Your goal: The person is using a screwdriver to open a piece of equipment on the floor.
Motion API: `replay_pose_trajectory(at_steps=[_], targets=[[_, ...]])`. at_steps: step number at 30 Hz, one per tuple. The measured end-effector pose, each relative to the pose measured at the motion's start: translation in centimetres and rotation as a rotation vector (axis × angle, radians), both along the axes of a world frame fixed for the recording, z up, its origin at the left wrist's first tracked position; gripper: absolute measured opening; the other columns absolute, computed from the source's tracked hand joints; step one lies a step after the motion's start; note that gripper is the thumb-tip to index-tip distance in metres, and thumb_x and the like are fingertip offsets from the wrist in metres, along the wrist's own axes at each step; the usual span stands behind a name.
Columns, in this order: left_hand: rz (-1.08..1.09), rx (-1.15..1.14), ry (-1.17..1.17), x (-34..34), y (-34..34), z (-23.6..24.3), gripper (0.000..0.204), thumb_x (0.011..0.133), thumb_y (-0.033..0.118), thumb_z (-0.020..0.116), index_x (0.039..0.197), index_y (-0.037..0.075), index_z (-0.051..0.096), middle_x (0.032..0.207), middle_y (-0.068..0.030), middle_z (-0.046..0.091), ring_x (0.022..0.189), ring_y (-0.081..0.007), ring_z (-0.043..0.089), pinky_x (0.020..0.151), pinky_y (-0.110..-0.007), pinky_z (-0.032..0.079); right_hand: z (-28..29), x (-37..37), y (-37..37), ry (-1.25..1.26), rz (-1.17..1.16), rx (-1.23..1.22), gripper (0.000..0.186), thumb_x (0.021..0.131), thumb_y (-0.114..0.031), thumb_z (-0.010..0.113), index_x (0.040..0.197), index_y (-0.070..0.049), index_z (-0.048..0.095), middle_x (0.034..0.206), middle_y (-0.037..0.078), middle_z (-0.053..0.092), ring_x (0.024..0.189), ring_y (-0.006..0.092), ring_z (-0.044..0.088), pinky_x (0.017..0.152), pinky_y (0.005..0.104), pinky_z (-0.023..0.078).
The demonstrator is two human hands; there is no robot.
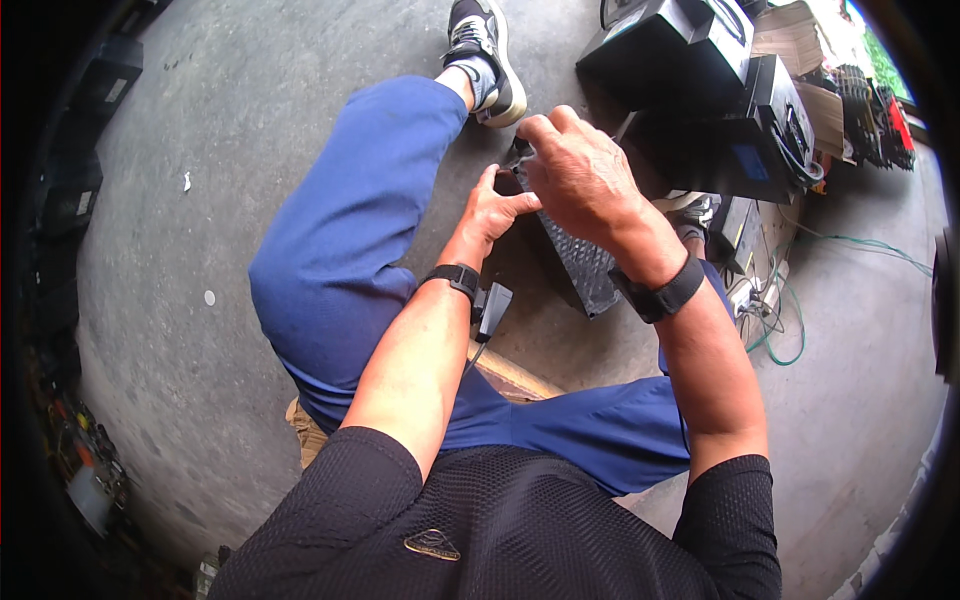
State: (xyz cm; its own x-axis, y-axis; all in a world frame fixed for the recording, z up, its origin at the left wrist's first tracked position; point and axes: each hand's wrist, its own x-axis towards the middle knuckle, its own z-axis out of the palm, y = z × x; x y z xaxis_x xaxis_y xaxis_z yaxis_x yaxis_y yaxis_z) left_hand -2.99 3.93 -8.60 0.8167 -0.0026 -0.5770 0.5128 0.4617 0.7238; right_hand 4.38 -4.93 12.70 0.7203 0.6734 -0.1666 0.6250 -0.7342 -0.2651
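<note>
Between my legs stands a dark, long black case (582, 262) with a textured, bumpy-looking top. My left hand (487, 213) is at its left side near the far end, thumb stretched toward it and index finger raised, with a gap between them. Over that same far end is my right hand (583, 178), its fingers curled in a closed grip. Whatever those fingers hold is hidden behind the hand. Both wrists wear black straps, and a small grey device (493, 312) sits by the left one.
Two black boxes with handles (690, 55) (740, 130) are stacked at the far right, beside cardboard (790, 40). Green cable (790, 340) and plugs (742, 297) lie on the floor at right. Several black boxes (75, 190) line the left edge.
</note>
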Motion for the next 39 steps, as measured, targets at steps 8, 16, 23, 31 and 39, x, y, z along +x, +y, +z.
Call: replay_pose_trajectory(at_steps=[8,16,23,31,39], targets=[[-0.032,0.026,0.023,-0.3,0.6,0.3,0.133,0.058,0.028,0.099,0.159,-0.008,0.021,0.145,-0.0225,0.054,0.133,-0.0289,0.054,0.11,-0.036,0.044,1.4,-0.3,0.4,-0.088,0.015,-0.022,0.033,0.09,-0.025,0.074,0.114,-0.005,0.065,0.102,0.02,0.067,0.09,0.0391,0.07,0.077,0.0468,0.057],[-0.004,0.014,0.022,-0.1,0.4,2.5,0.134,0.057,0.028,0.099,0.159,-0.008,0.021,0.147,-0.0227,0.052,0.137,-0.0288,0.05,0.113,-0.038,0.042,-0.2,0.4,-1.2,-0.114,0.083,0.063,0.031,0.089,-0.025,0.071,0.11,-0.005,0.06,0.09,0.02,0.066,0.086,0.0412,0.069,0.075,0.0494,0.055],[-0.008,-0.001,0.009,-0.3,0.9,2.4,0.134,0.057,0.028,0.1,0.159,-0.008,0.021,0.144,-0.0223,0.054,0.134,-0.0286,0.052,0.112,-0.037,0.042,1.0,0.2,-1.2,0.012,-0.006,0.094,0.03,0.084,-0.012,0.073,0.109,-0.005,0.059,0.099,0.017,0.062,0.096,0.0396,0.064,0.08,0.0485,0.053],[0.002,0.025,0.026,0.0,0.4,0.9,0.131,0.059,0.026,0.099,0.159,-0.008,0.022,0.145,-0.0225,0.053,0.134,-0.0285,0.052,0.111,-0.036,0.043,-0.5,-0.4,-0.9,-0.107,0.127,0.321,0.024,0.085,-0.01,0.07,0.106,-0.005,0.06,0.096,0.017,0.061,0.092,0.0395,0.064,0.079,0.0494,0.053],[-0.012,-0.03,0.024,-0.3,0.4,0.4,0.132,0.059,0.029,0.098,0.16,-0.008,0.02,0.144,-0.0216,0.054,0.133,-0.0269,0.053,0.109,-0.037,0.044,0.1,-0.4,-0.3,-0.051,-0.011,0.036,0.025,0.088,-0.011,0.068,0.11,-0.005,0.058,0.102,0.016,0.059,0.095,0.0363,0.064,0.081,0.0462,0.053]])
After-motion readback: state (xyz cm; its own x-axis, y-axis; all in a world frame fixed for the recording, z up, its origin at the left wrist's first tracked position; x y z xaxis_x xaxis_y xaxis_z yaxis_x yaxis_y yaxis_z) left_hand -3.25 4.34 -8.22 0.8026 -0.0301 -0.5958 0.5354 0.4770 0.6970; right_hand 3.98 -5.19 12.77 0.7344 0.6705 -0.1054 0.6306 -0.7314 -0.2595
